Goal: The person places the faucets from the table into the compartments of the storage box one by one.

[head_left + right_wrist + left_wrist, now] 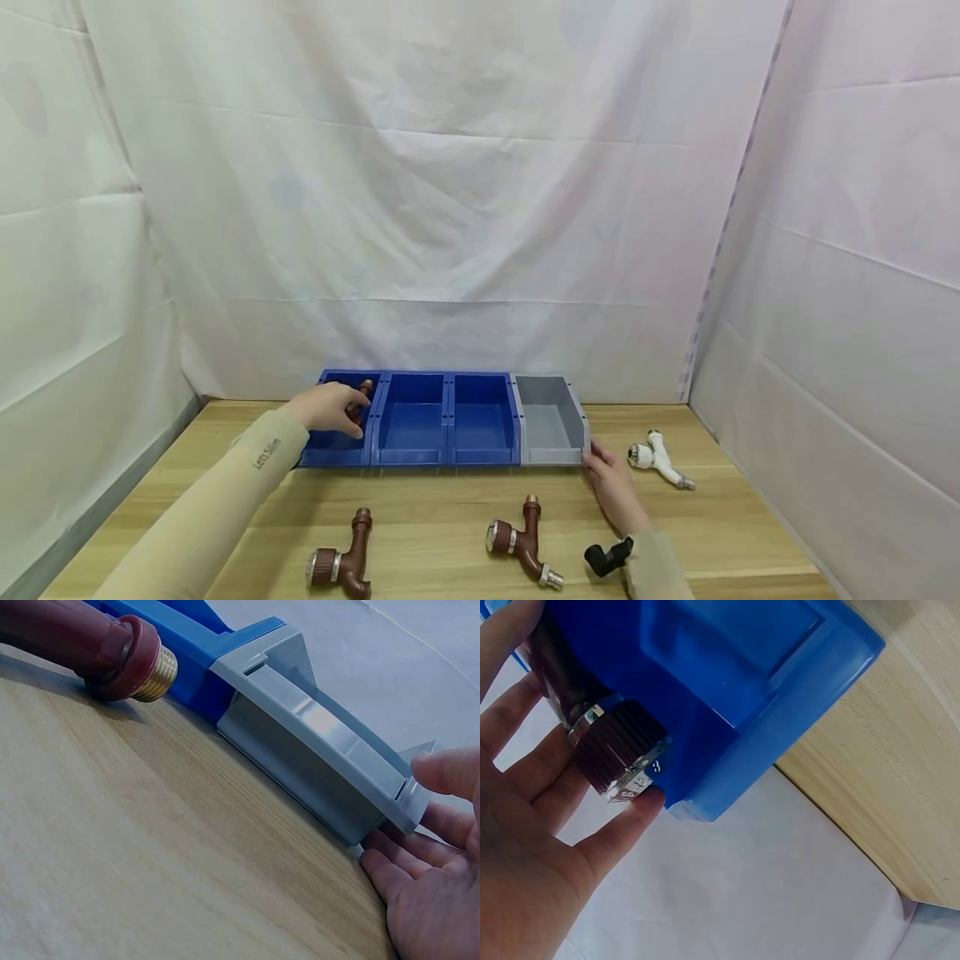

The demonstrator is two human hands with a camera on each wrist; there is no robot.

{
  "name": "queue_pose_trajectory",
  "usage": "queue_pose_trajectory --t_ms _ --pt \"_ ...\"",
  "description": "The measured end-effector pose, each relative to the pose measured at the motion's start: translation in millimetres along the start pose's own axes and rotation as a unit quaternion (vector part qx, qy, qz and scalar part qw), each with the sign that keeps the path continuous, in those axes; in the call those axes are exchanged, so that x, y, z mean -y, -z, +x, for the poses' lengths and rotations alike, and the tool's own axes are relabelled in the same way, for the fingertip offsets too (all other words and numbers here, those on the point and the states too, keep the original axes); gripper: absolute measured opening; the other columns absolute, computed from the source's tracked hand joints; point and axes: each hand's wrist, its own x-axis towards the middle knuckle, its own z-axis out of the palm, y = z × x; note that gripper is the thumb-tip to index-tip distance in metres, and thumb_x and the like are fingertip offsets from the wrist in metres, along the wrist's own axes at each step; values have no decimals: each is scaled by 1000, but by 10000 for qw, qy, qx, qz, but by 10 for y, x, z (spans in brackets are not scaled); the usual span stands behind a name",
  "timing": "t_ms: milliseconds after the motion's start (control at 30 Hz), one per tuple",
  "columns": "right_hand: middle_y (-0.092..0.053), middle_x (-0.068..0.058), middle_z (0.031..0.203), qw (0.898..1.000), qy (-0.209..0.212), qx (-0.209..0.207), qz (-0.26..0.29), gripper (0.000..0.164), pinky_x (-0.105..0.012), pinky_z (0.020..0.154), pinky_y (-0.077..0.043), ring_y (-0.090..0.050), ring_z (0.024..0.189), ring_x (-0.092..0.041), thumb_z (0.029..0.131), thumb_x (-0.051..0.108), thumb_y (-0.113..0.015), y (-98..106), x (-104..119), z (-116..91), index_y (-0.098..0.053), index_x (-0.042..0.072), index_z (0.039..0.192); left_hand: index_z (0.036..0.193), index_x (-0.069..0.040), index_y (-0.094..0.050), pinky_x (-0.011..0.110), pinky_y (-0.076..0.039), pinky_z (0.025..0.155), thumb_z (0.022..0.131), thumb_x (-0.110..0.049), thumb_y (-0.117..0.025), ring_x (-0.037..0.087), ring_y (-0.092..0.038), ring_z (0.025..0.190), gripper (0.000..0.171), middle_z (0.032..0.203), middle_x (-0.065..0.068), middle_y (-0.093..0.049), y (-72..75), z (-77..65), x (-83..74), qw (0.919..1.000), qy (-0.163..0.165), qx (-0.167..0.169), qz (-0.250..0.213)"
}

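In the head view my left hand (pixel 330 410) is at the leftmost blue bin (pixel 337 457), holding a brown tap (pixel 365 388) inside it. Closer up in the left wrist view, fingers and thumb are around this brown tap (pixel 604 727), whose ribbed knob has a silvery cap. At the other end of the row, my right hand (pixel 613 483) holds the front right corner of the grey bin (pixel 555 457). The right wrist view shows the thumb at the rim of the grey bin (pixel 315 761) and the other fingers against its side and lower edge.
Two more blue bins (pixel 412 457) stand between the outer ones. On the wooden table (pixel 427 533) lie two brown taps, one front left (pixel 352 562) and one nearer the middle (pixel 528 542). A white tap (pixel 662 458) lies right of my right hand. White cloth (pixel 450 208) hangs behind.
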Motion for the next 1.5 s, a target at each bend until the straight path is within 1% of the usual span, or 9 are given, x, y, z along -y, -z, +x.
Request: queue_pose_trajectory --t_ms 100,300,533,667,900,967,1167,1367,1500 --pt "-15 -25 156 9999 7 -19 105 58 -41 111 -21 -18 143 -33 103 9 -44 -19 22 12 -16 -9 150 125 -5 -64 50 -48 86 76 -31 -83 30 -60 104 58 116 11 -64 -15 3 18 10000 -20 -41 14" --pt "-15 -25 156 9998 10 61 180 57 -41 111 -20 -18 143 -32 103 6 -43 -46 65 31 -16 -9 150 126 -5 -64 51 -47 87 76 -32 -83 32 -59 108 60 119 12 -63 -30 3 74 10000 2 18 -10" --pt "-16 -26 155 9999 111 46 120 56 -43 112 -21 -19 142 -33 103 7 -43 -58 91 59 -17 -10 150 126 -5 -64 52 -47 87 76 -32 -83 34 -58 109 60 120 14 -62 18 16 93 10000 -59 -42 -44" --pt "-16 -26 155 9999 82 40 90 57 -42 111 -21 -19 142 -34 103 8 -43 -52 94 71 -17 -9 150 126 -5 -64 51 -47 87 76 -34 -83 33 -59 108 61 119 13 -63 32 28 107 10000 -72 -38 -13" --pt "-18 -27 154 10000 -9 -93 24 58 -39 110 -25 -22 141 -34 103 9 -44 -68 86 62 -16 -9 150 126 -5 -63 51 -47 86 75 -36 -84 31 -59 105 64 116 12 -63 3 30 126 10000 -44 -8 55" --pt "-18 -26 155 9999 -36 -85 64 57 -39 110 -25 -22 141 -33 103 9 -44 -74 78 60 -17 -8 150 127 -4 -63 50 -48 85 75 -36 -84 30 -60 104 64 115 11 -64 -2 27 126 10000 -51 12 68" --pt "-15 -27 155 9999 5 99 124 58 -42 112 -21 -18 142 -35 104 9 -43 -101 72 63 -15 -8 151 127 -3 -62 47 -49 82 75 -32 -84 24 -60 96 63 108 7 -64 13 -2 130 10000 -50 35 42" --pt "-14 -25 156 9998 -70 123 140 58 -41 112 -21 -17 143 -33 104 10 -43 -97 90 41 -14 -7 152 127 -4 -63 47 -49 82 75 -33 -84 26 -60 100 63 112 9 -64 -19 -25 135 10000 -43 65 30" --pt "-13 -26 156 9999 -86 97 103 60 -39 112 -21 -16 143 -32 104 12 -44 -45 99 5 -12 -7 152 126 -4 -64 47 -49 82 75 -34 -84 26 -60 99 61 110 7 -64 -19 16 92 9999 -88 74 49"
